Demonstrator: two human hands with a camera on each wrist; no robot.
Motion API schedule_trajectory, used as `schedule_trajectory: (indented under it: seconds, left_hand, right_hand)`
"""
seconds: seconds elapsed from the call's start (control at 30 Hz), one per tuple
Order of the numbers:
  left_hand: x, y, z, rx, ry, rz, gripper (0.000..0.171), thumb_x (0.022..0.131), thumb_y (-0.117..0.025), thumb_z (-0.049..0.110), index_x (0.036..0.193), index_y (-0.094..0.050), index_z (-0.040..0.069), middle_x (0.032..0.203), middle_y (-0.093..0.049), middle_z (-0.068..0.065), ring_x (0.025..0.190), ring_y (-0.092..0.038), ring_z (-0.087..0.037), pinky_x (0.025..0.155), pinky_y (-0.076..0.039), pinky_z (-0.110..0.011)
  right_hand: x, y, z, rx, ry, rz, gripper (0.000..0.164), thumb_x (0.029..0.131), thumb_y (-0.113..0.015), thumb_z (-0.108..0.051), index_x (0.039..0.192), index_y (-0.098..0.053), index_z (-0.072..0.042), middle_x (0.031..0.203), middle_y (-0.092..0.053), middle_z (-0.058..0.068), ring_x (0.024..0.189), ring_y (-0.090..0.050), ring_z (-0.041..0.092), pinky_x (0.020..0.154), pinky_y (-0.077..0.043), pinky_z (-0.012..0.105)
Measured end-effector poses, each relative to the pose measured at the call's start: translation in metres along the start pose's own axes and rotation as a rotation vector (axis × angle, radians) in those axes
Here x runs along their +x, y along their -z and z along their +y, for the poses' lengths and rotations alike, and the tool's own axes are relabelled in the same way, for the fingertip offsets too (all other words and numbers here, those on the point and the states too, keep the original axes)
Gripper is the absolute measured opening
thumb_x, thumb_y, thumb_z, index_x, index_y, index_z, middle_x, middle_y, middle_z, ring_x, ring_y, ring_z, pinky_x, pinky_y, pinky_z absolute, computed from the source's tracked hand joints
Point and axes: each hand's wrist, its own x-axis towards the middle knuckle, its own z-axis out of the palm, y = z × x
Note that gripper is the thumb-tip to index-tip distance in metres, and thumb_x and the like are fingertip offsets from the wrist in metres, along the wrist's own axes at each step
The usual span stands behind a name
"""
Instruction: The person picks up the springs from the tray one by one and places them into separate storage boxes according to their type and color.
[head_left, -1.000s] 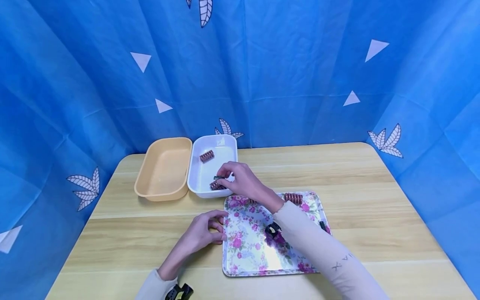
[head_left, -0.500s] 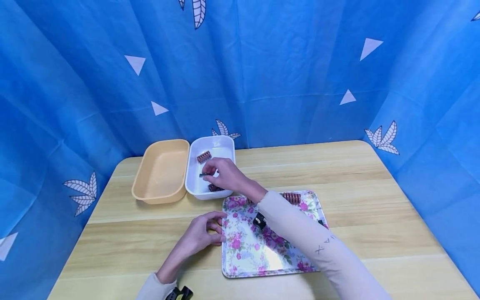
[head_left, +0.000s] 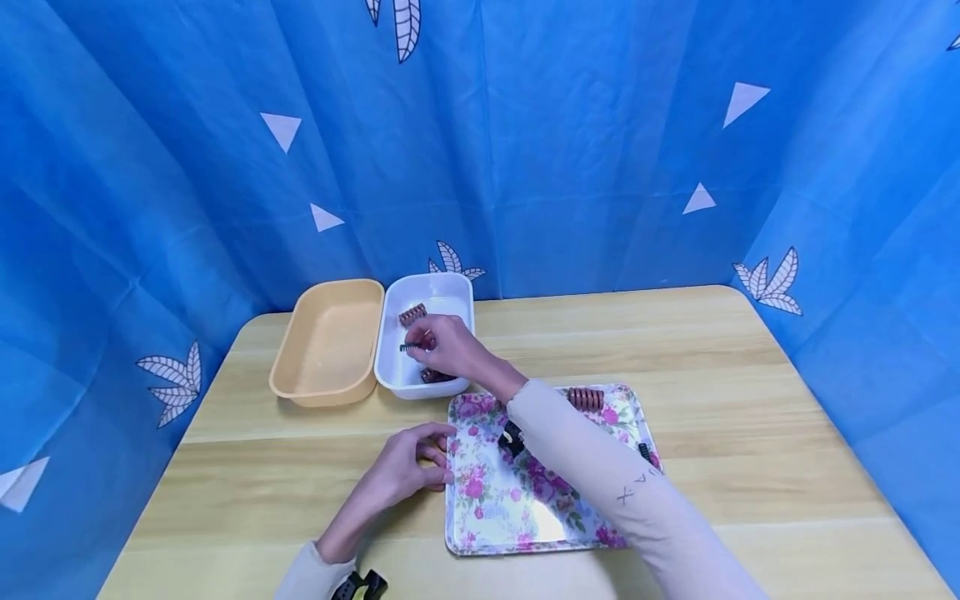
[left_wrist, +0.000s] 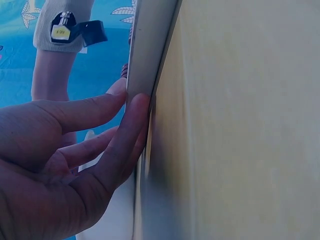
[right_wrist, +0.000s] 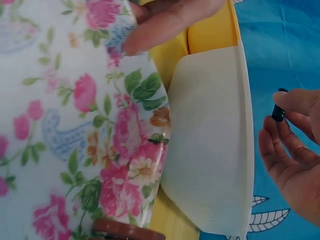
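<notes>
My right hand (head_left: 450, 346) is over the white bin (head_left: 452, 289), pinching a small dark green coil spring (head_left: 408, 347) between thumb and fingertips. The right wrist view shows that spring (right_wrist: 279, 106) sticking out of the pinch beyond the bin's rim. Two thicker brown springs lie in the bin: one brown spring (head_left: 412, 314) towards the back, another brown spring (head_left: 435, 377) near the front wall. My left hand (head_left: 401, 462) grips the left edge of the flowered tray (head_left: 487, 508), thumb and fingers on either side of its rim (left_wrist: 150, 50) in the left wrist view.
A tan bin (head_left: 330, 342) stands against the white bin's left side. Towards the tray's back lies a brown spring (head_left: 586, 399); by its right edge is a small dark spring (head_left: 644, 452). The right forearm (head_left: 600, 475) crosses over the tray. A blue curtain (head_left: 562, 167) hangs behind the table.
My right hand has shifted left inside the white bin with the green spring, away from the front brown spring. The left hand has stayed at the tray's edge.
</notes>
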Motion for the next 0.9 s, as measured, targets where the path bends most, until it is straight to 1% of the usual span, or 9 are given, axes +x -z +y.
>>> schedule_trajectory:
  seconds: [0.13,0.3,0.47,0.73,0.83,0.9]
  left_hand:
    - [0.002,0.001,0.001,-0.003,-0.012,-0.001,0.059,0.076,-0.081,-0.014,0.132,-0.061,-0.007,0.105,-0.062,-0.019,0.084,-0.068,-0.025,0.063,-0.066,-0.032]
    - [0.0,0.003,0.001,0.0,-0.003,-0.001,0.059,0.077,-0.081,-0.014,0.131,-0.061,-0.007,0.105,-0.062,-0.018,0.084,-0.068,-0.026,0.063,-0.066,-0.032]
    - [0.0,0.003,0.001,-0.003,-0.002,0.005,0.058,0.077,-0.082,-0.013,0.131,-0.062,-0.007,0.105,-0.063,-0.019,0.084,-0.068,-0.027,0.063,-0.066,-0.032]
    - [-0.001,0.003,0.0,0.009,-0.004,0.006,0.06,0.076,-0.083,-0.012,0.131,-0.061,-0.007,0.105,-0.063,-0.019,0.085,-0.068,-0.026,0.063,-0.065,-0.032]
    - [0.0,0.002,-0.001,0.008,-0.004,0.001,0.06,0.076,-0.083,-0.011,0.131,-0.062,-0.006,0.105,-0.063,-0.018,0.085,-0.068,-0.025,0.063,-0.066,-0.032]
    - [0.0,0.002,-0.001,0.006,-0.005,0.0,0.06,0.076,-0.083,-0.011,0.131,-0.062,-0.006,0.105,-0.063,-0.018,0.085,-0.069,-0.024,0.063,-0.066,-0.031]
  right_hand:
    - [0.008,0.001,-0.003,0.003,-0.006,0.018,0.011,0.093,-0.077,-0.01,0.103,-0.074,-0.007,0.099,-0.073,0.003,0.089,-0.066,0.011,0.08,-0.056,0.017]
    - [0.016,-0.004,-0.009,-0.008,0.007,-0.009,0.011,0.093,-0.078,-0.013,0.103,-0.075,-0.009,0.097,-0.073,0.0,0.089,-0.066,0.008,0.081,-0.055,0.015]
    - [0.025,-0.012,-0.01,-0.015,0.013,-0.017,0.009,0.093,-0.079,-0.014,0.1,-0.075,-0.01,0.093,-0.071,-0.002,0.086,-0.064,0.007,0.077,-0.053,0.015]
    - [0.034,-0.023,-0.011,-0.016,0.02,-0.039,0.009,0.093,-0.078,-0.012,0.101,-0.076,-0.008,0.091,-0.073,-0.002,0.084,-0.063,0.006,0.075,-0.051,0.013]
    - [0.036,-0.024,-0.012,-0.007,0.017,-0.046,0.008,0.093,-0.077,-0.011,0.101,-0.076,-0.008,0.09,-0.073,-0.003,0.082,-0.063,0.006,0.076,-0.05,0.013]
    - [0.039,-0.025,-0.012,-0.012,0.019,-0.048,0.008,0.093,-0.076,-0.01,0.101,-0.075,-0.009,0.09,-0.073,-0.003,0.082,-0.063,0.005,0.08,-0.049,0.015]
